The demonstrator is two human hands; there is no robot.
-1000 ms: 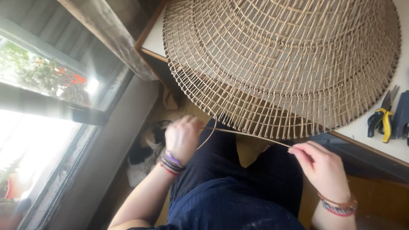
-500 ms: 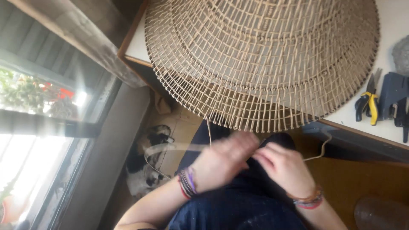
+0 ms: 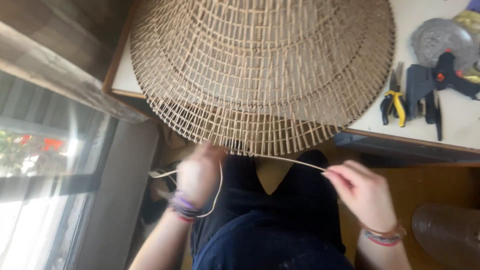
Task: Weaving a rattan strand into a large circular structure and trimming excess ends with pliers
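The right hand (image 3: 367, 192) pinches a thin, pale, flexible cane strand (image 3: 295, 161) between thumb and fingertips, the grip narrow and closed on it. From that pinch the strand runs up and across to the lower rim of a large, round, dome-shaped woven basket of tan cane (image 3: 260, 75), which overhangs the table edge just above both hands. The left hand (image 3: 199, 175) is blurred; it sits at the rim where the strand meets the weave, and a loose loop of the same strand hangs down beside its wrist. Whether its fingers close on the strand or only press against the rim, I cannot tell.

The strand looks thin and springy, so a hard pull from the right-hand pinch could kink or snap it, or drag it out of the open weave. The hanging loop could also catch on the wrist bracelets (image 3: 181, 206) and twist.

Well apart from the right-hand grip, up on the white table top (image 3: 450, 122), lie yellow-handled pliers (image 3: 393, 102) and black-handled tools (image 3: 425, 92). Beyond the left hand a bright window (image 3: 45, 165) lets in strong daylight. Below the grips are dark trousers (image 3: 270, 235), with a wooden floor (image 3: 425, 185) beside them.
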